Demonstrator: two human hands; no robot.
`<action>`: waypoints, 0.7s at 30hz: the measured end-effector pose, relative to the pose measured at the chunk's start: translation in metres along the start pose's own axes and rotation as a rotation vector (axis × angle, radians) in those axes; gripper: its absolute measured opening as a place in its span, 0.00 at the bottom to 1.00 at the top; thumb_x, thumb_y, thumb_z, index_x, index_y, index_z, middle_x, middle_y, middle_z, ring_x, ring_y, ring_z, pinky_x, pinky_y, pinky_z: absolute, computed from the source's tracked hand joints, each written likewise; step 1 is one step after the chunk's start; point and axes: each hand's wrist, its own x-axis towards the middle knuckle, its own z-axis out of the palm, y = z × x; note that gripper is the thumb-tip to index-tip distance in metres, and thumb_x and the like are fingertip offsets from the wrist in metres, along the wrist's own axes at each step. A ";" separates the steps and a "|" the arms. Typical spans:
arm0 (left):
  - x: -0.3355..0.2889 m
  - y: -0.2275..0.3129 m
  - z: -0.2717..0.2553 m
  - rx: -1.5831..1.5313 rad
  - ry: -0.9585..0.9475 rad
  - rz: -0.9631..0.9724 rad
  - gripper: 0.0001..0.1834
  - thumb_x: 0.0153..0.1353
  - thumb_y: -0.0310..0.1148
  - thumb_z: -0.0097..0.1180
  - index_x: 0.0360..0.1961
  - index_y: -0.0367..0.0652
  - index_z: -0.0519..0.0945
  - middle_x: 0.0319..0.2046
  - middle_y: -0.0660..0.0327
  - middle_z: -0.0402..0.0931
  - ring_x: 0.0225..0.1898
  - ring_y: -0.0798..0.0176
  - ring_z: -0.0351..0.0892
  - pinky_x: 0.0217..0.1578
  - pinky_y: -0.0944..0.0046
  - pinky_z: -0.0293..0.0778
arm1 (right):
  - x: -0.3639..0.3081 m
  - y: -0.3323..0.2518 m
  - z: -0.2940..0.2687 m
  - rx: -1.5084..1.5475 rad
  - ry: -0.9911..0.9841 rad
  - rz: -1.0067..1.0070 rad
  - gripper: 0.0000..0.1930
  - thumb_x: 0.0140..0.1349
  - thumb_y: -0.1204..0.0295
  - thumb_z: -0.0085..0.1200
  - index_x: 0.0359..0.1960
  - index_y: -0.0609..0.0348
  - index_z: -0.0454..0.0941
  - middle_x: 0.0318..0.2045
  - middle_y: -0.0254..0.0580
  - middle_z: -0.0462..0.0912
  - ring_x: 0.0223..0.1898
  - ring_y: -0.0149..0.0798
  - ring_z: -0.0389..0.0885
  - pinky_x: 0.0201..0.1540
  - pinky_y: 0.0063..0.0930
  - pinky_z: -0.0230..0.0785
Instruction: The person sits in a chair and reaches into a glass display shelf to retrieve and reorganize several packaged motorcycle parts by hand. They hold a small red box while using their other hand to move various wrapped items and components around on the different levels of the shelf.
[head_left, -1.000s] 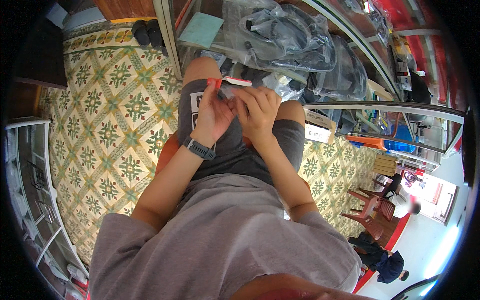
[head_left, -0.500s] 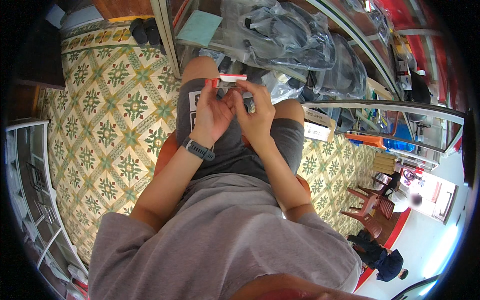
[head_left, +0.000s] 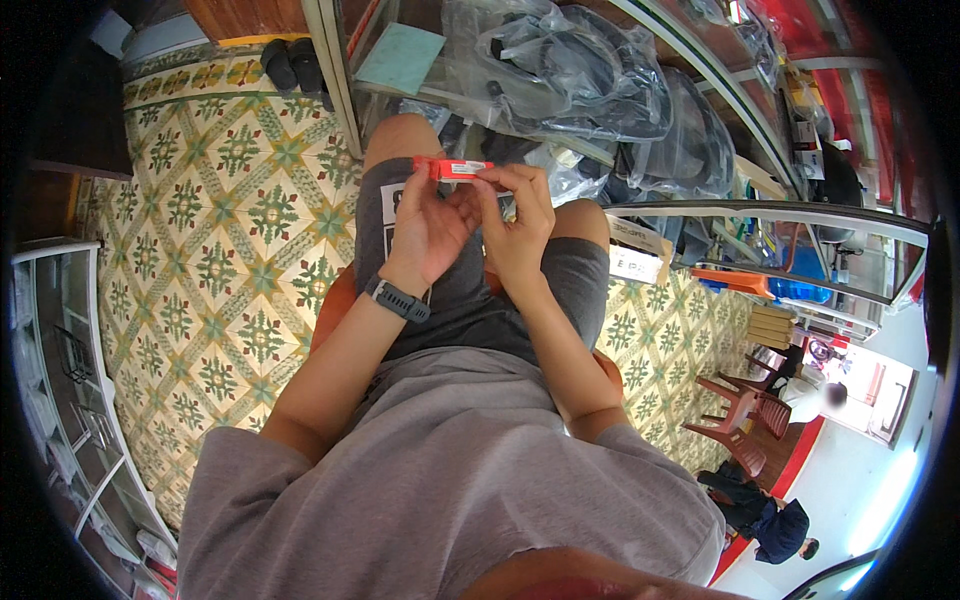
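A small, narrow red box (head_left: 482, 167) with a white label spans both my hands above my lap. Its left end, where a red flap seems to stick up, is pinched by the thumb and fingers of my left hand (head_left: 428, 232). My right hand (head_left: 519, 218) grips the right end between thumb and fingertips. The remaining left fingers curl below the box. A dark watch (head_left: 398, 299) is on my left wrist. Whatever is inside the box cannot be seen.
A glass display case (head_left: 480, 112) holding plastic-wrapped dark parts (head_left: 575, 75) stands in front of my knees. A cardboard box (head_left: 636, 255) lies right of my right knee. Black sandals (head_left: 291, 66) rest on the patterned tile floor (head_left: 215, 260). Farther right are brown chairs (head_left: 735, 415) and people.
The small box has turned between my fingers: a mostly white side showed before, and a red side with a white label faces up now. Both hands keep nearly the same place.
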 end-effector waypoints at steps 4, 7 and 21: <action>0.000 0.000 -0.002 -0.007 -0.018 -0.013 0.20 0.62 0.53 0.50 0.49 0.55 0.70 0.47 0.60 0.70 0.48 0.64 0.69 0.52 0.61 0.66 | 0.001 -0.006 0.001 -0.024 0.039 -0.026 0.08 0.49 0.83 0.60 0.33 0.62 0.80 0.30 0.42 0.73 0.31 0.34 0.75 0.33 0.23 0.68; -0.001 0.000 0.000 -0.012 -0.020 -0.018 0.20 0.62 0.53 0.50 0.50 0.56 0.70 0.46 0.61 0.70 0.47 0.64 0.69 0.51 0.61 0.67 | 0.000 0.000 0.000 -0.110 0.051 -0.141 0.09 0.49 0.83 0.60 0.33 0.61 0.81 0.30 0.41 0.73 0.30 0.36 0.75 0.32 0.24 0.68; -0.001 0.001 -0.008 -0.078 -0.001 -0.050 0.17 0.62 0.50 0.51 0.45 0.52 0.70 0.44 0.60 0.70 0.45 0.64 0.71 0.49 0.64 0.69 | -0.003 0.013 -0.006 -0.246 -0.130 -0.304 0.15 0.44 0.74 0.65 0.36 0.52 0.82 0.37 0.43 0.75 0.35 0.43 0.74 0.35 0.30 0.67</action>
